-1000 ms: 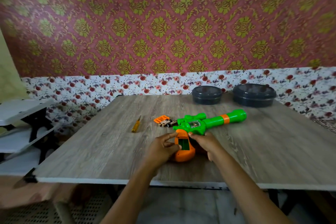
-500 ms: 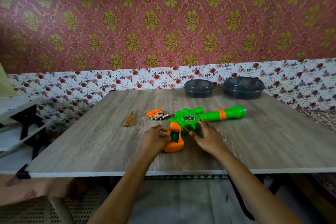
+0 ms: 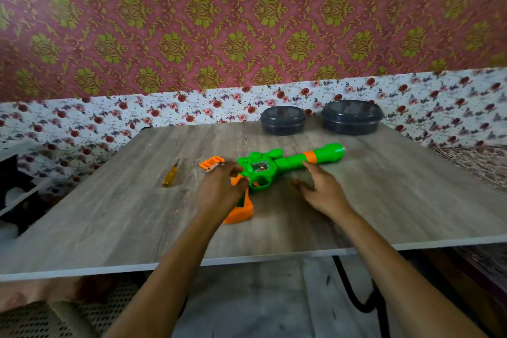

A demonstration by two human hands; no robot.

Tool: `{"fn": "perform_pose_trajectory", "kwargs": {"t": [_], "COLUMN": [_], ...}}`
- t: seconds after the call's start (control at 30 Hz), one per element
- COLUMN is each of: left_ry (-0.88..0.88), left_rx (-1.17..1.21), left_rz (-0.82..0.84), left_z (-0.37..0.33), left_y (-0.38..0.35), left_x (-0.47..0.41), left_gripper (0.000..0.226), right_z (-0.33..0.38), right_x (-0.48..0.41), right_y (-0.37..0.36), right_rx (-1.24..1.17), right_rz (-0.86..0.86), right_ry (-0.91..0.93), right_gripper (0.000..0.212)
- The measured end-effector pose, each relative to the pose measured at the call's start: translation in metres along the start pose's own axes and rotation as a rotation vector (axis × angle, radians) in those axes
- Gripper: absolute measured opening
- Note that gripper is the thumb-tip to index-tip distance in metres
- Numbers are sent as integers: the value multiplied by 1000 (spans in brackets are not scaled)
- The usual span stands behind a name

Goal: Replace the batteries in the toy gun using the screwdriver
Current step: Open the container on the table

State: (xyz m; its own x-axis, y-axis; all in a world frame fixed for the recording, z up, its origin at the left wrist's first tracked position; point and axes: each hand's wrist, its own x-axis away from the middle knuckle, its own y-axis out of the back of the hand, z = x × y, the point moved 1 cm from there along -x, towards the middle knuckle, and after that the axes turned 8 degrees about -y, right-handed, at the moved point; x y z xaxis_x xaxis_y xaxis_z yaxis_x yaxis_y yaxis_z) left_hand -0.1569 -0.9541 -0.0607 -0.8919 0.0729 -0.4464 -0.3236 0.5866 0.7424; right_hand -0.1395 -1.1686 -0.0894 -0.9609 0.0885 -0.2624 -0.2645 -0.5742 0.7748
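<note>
Now right hand [image 3: 323,195] off toy gun [image 3: 285,164], open

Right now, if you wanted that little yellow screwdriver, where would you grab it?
Probably the yellow handle of the screwdriver, pinched from above. It lies flat on the table, apart from other things, with its thin tip pointing away; the handle is the thicker, nearer end. The left hand is closer.

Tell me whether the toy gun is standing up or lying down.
Lying down: the toy gun rests on its side on the table, barrel pointing right, orange grip toward the near edge.
</note>
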Motion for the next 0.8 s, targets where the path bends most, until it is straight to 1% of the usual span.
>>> {"fn": "perform_pose_trajectory", "kwargs": {"t": [0.13,0.27,0.37,0.5,0.63,0.7,0.8], "left_ry": [-178,-345,-404,-468,-516,-515,-506], "left_rx": [13,4,16,-34,-124,-168,-258], "left_rz": [19,142,215,278,402,456,473], "left_z": [-48,-94,-117,-136,-152,-157,-161], "left_y": [-26,-69,-102,-144,-187,-204,-227], "left_x": [-35,-83,-123,-173,-220,-239,-268], "left_gripper": [27,29,28,35,48,58,75], "right_z": [-37,-76,-102,-127,-152,-165,-179], "right_x": [-9,-25,-43,-64,-81,-85,-88], "right_y": [38,72,89,99,100,97,91], "right_rx": [46,96,126,202,287,319,355], "right_rz": [-111,-166,-188,-134,-58,-13,42], "right_ry": [-75,-140,-202,-262,-347,-380,-405], "right_gripper": [60,59,60,62,67,69,68]}}
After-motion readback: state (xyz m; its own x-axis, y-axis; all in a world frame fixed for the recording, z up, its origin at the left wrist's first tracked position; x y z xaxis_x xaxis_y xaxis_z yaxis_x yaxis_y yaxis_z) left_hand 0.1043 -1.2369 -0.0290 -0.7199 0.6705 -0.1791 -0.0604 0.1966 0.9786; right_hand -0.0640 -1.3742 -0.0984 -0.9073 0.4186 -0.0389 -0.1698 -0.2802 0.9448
